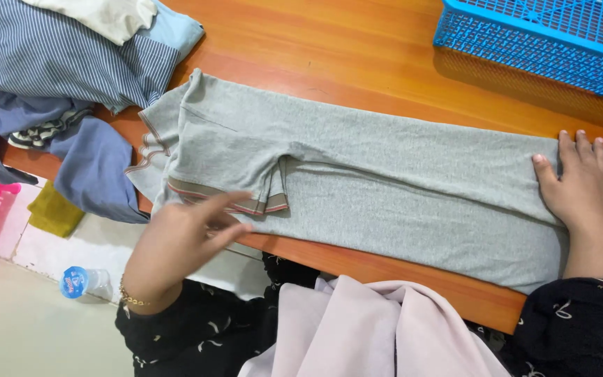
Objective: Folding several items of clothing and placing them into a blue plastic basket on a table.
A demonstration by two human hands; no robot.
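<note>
- Left hand (179, 237): fingers loosely extended, blurred, over grey shirt's (385, 174) striped sleeve cuff at table's (357, 42) near edge.
- Right hand (581, 185): flat, fingers spread slightly, pressing shirt's right end.
- Blue basket (546, 35): far right corner.
- Bottle (82, 281), blue cap: floor.

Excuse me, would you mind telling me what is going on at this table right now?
A person has a grey shirt laid lengthwise, partly folded, on a wooden table. The right hand presses flat on one end; the left hand hovers by the striped sleeve cuff. A pile of clothes and a blue basket sit beyond.
</note>
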